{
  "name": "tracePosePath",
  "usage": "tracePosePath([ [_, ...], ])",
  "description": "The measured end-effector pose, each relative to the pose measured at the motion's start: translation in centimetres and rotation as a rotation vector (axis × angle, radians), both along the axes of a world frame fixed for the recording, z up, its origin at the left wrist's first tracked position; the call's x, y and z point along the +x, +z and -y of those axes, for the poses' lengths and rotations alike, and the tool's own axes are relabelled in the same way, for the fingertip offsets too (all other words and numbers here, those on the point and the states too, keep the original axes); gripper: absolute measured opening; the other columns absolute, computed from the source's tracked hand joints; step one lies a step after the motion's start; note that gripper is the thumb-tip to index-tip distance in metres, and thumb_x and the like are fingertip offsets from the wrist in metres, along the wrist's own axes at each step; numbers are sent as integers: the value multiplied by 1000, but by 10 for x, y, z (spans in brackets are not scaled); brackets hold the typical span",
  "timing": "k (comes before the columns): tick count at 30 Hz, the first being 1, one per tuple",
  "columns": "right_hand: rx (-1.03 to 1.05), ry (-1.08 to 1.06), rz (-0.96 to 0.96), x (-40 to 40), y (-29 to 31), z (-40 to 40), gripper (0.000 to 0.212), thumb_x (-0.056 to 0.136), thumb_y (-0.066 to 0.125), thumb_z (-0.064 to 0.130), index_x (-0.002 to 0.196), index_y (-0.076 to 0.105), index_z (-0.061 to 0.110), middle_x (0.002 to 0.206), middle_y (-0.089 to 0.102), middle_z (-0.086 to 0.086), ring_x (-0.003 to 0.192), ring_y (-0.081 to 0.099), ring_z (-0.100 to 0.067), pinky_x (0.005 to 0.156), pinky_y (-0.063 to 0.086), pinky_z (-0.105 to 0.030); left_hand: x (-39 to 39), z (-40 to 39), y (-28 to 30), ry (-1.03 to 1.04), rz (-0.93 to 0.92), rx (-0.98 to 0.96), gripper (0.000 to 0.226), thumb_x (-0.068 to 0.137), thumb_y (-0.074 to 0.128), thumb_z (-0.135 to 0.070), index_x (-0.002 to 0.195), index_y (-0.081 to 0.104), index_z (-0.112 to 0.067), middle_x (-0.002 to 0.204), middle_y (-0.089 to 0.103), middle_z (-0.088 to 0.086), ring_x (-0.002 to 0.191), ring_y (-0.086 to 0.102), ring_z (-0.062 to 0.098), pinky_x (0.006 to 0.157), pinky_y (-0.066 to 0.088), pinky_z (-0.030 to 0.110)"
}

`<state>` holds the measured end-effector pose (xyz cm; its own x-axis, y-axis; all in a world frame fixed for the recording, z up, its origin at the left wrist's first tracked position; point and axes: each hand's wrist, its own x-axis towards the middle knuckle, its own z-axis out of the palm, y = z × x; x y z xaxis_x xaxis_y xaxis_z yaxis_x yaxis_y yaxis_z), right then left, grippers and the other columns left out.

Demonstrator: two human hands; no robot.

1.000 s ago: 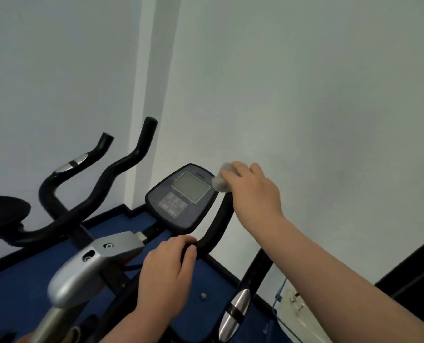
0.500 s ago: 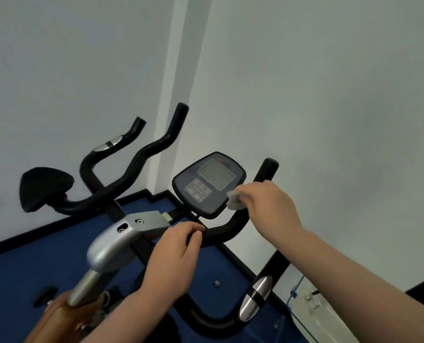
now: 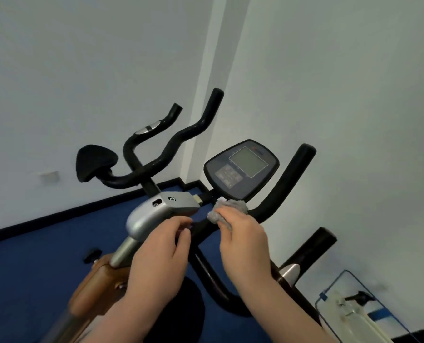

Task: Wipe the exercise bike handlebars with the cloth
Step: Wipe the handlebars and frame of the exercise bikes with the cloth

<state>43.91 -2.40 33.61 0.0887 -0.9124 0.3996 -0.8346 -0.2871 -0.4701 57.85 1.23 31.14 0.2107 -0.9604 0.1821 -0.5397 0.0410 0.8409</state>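
Observation:
The black handlebars (image 3: 286, 186) of the exercise bike curve up on the right of a dark console (image 3: 240, 168) with a grey screen. My right hand (image 3: 243, 243) presses a small grey cloth (image 3: 227, 211) against the bar just below the console, near the centre of the handlebars. My left hand (image 3: 161, 253) grips the bar right beside it, fingers curled around it, under the silver stem cover (image 3: 154, 214).
A second bike's black handlebars (image 3: 171, 144) and its saddle (image 3: 94, 164) stand behind on the left. White walls meet at a corner behind; the floor (image 3: 33, 256) is blue. A clear-framed white object (image 3: 349, 310) sits low at the right.
My right hand has slid the cloth down from the upright right grip's top to the bar below the console. The camera has tilted, showing more of the bikes. My left hand keeps its grip.

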Motion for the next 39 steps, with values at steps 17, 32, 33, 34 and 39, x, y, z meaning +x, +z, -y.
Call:
tracePosePath([
  [17,-37,228,40,20,-14,-20,23,91,62,16,112,70,20,114,68,6,106,60,-10,96,46,-22,1,-31,-41,325,-363,-126,17,91,38,-39,95,52,-48,95,64,-26,91,60,-5,77,46,24],
  [32,-21,297,-122,19,-9,-13,18,93,58,24,106,70,26,111,69,9,95,62,-12,81,53,-29,3,-31,-43,300,-307,-77,27,95,35,-41,85,60,-38,84,64,-21,85,60,-3,74,48,29],
  [33,22,351,-117,22,-8,-17,19,92,59,25,107,70,27,113,69,11,98,62,-8,85,52,-27,4,-31,-44,297,-302,-76,28,96,35,-40,86,60,-37,83,64,-20,85,60,-3,74,49,30],
  [34,89,392,-97,20,-3,-16,19,91,61,25,107,71,29,110,70,14,96,62,-3,86,51,-22,4,-31,-46,295,-300,-73,28,97,34,-41,86,60,-37,83,65,-19,85,60,-3,75,50,30],
  [39,254,386,80,2,45,34,16,91,59,31,98,72,38,91,71,21,85,62,5,76,48,-16,4,-30,-47,308,-302,-83,25,96,38,-36,86,60,-37,84,63,-22,87,60,-1,73,48,28],
])
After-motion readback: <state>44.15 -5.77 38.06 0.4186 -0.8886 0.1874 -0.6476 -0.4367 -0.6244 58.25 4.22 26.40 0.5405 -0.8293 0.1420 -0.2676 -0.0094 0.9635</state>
